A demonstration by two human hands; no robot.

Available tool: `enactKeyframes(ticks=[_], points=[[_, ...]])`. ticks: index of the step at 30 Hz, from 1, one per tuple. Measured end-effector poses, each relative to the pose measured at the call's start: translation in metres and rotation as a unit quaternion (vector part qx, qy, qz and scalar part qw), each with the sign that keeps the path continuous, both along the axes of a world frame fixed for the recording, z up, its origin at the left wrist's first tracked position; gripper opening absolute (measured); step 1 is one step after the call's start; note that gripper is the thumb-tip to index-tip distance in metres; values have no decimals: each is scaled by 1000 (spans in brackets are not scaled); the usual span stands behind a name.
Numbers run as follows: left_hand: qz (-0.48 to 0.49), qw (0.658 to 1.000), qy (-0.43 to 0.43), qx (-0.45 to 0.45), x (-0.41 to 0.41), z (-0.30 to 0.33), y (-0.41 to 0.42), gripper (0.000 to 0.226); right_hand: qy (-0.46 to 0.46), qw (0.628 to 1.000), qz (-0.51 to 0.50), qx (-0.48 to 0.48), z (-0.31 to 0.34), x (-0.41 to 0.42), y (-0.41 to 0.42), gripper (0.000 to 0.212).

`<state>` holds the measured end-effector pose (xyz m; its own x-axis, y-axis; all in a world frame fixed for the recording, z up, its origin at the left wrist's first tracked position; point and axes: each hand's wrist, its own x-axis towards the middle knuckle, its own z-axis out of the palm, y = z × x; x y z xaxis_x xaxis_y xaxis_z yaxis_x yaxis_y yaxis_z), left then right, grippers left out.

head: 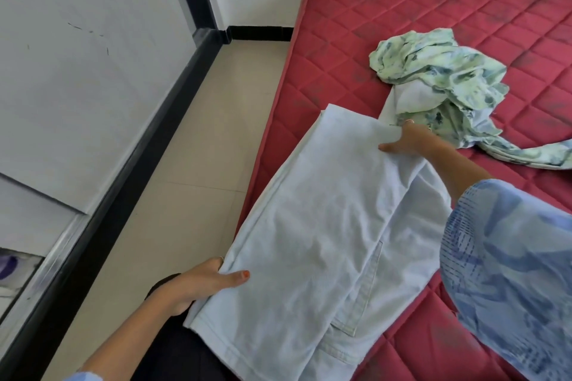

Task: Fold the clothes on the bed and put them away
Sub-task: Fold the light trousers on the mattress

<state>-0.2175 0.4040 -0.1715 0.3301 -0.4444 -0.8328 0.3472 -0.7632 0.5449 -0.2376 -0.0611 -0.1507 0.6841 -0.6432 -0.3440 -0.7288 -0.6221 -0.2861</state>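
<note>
Now pale jeans (325, 226) between both hands, left hand (198, 281) pinching, right hand (408, 141) seemingly gripping.

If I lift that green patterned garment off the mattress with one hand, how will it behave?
The green garment will probably go limp and unravel: it lies crumpled in thin, loose folds. A strip trails toward the right, so it may drag along the mattress. It overlaps the far end of the pale trousers, beside the right hand, so it might tug them.
</note>
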Motion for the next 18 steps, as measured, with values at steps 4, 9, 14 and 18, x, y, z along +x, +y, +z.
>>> enactKeyframes(ticks=[4,9,14,18], points=[[-70,997,10,13,13,9,-6,48,-8,999,33,-7,13,-8,-13,56],[-255,959,-98,80,71,42,-43,79,-22,997,-47,52,58,-83,-28,56],[-322,855,-384,138,102,66,-136,55,-39,949,-256,180,53,-235,-34,68],[-250,743,-611,112,36,49,-199,51,-63,874,-403,264,38,-320,-10,48]])
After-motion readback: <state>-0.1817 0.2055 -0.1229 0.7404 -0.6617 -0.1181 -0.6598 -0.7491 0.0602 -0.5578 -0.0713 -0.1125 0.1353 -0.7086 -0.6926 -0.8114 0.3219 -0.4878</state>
